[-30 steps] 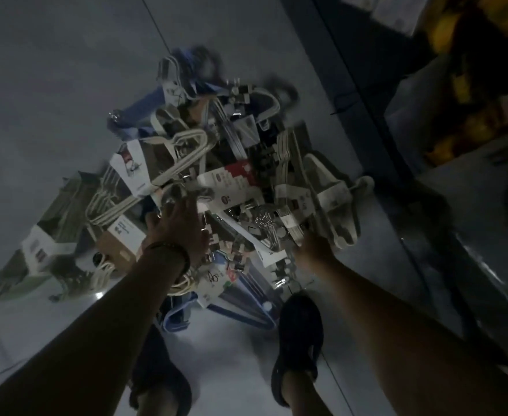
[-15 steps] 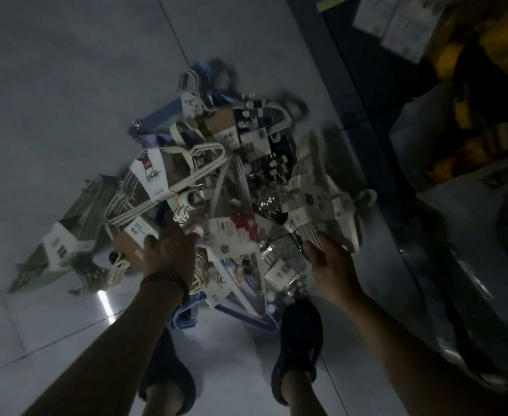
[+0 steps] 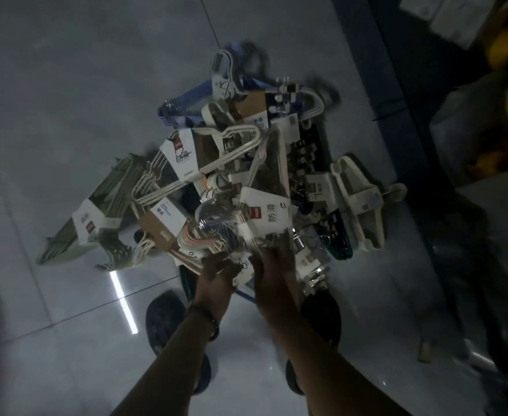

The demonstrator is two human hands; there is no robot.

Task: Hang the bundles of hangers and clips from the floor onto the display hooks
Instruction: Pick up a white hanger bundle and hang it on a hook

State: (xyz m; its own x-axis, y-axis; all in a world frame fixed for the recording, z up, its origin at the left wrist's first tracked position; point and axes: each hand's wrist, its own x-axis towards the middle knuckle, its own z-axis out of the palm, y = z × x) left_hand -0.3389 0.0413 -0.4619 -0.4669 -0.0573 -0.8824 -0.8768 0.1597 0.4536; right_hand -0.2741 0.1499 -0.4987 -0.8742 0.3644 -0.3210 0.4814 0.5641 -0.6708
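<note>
A tangled pile of hanger and clip bundles (image 3: 246,151) lies on the grey tiled floor (image 3: 67,85) in dim light. My left hand (image 3: 216,276) is at the pile's near edge and grips a bundle of pastel hangers (image 3: 200,237) by its hooks. Right beside it, my right hand (image 3: 273,271) holds the lower end of a white-labelled hanger bundle (image 3: 264,217) with a red square on the label. The two hands almost touch. Black clip packs (image 3: 306,157) and thick white hangers (image 3: 357,199) lie on the pile's right side. No display hooks are in view.
A green hanger bundle (image 3: 97,211) lies apart at the left. My feet in dark shoes (image 3: 168,322) stand just below the pile. A dark shelf base (image 3: 396,85) and yellow goods (image 3: 504,46) line the right side. A bright light streak (image 3: 124,301) reflects on the tiles.
My right hand has moved left from the white hangers to meet my left hand at the pile's near edge. The white-labelled bundle has come up toward me.
</note>
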